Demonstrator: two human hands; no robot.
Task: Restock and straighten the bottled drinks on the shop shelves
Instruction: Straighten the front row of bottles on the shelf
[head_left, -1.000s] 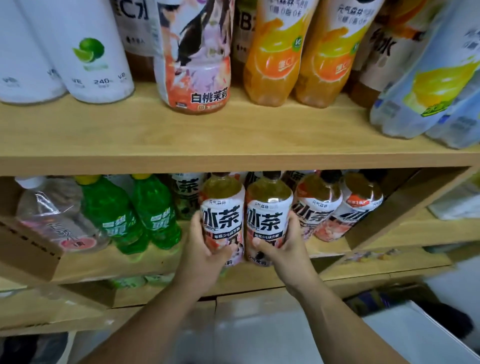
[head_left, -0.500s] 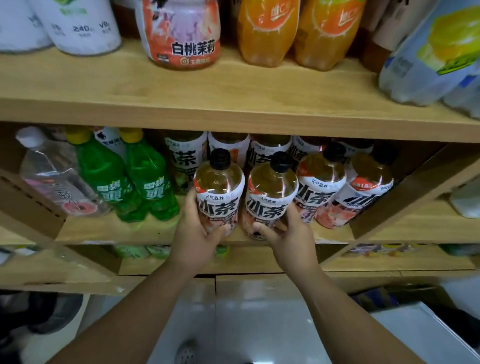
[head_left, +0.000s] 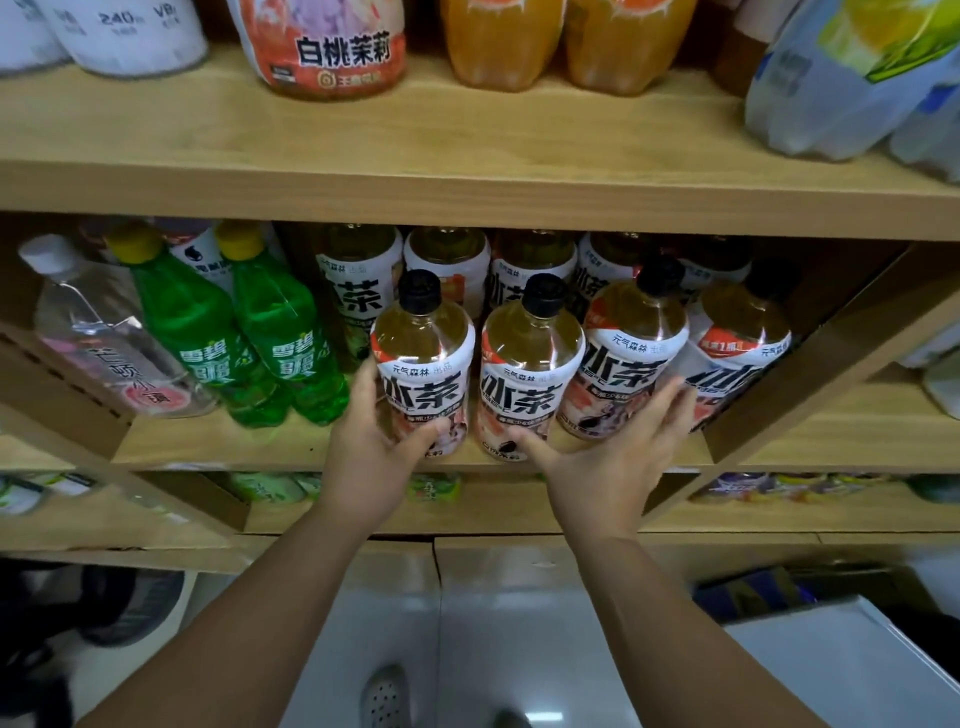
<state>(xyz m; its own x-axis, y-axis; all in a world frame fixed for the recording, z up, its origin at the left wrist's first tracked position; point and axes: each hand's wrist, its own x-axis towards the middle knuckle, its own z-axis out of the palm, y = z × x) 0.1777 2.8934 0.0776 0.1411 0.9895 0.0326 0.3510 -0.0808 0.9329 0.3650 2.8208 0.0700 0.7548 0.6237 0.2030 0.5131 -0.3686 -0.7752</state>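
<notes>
Clasping one black-capped tea bottle (head_left: 423, 374) on the wooden shelf (head_left: 291, 448) with the left grip (head_left: 371, 449), and touching the neighbouring tea bottle (head_left: 530, 387) with a wide-spread right grip (head_left: 610, 460), fingers straight.

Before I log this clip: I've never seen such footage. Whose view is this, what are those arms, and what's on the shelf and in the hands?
No machine here: a person wears a camera on the head, looking down at their own bare arms. This single view shows a wooden shop shelf holding black-capped tea bottles, two green soda bottles and a clear bottle. The left hand grips the leftmost front tea bottle; the right hand is spread open, thumb touching the next tea bottle, holding nothing.
</notes>
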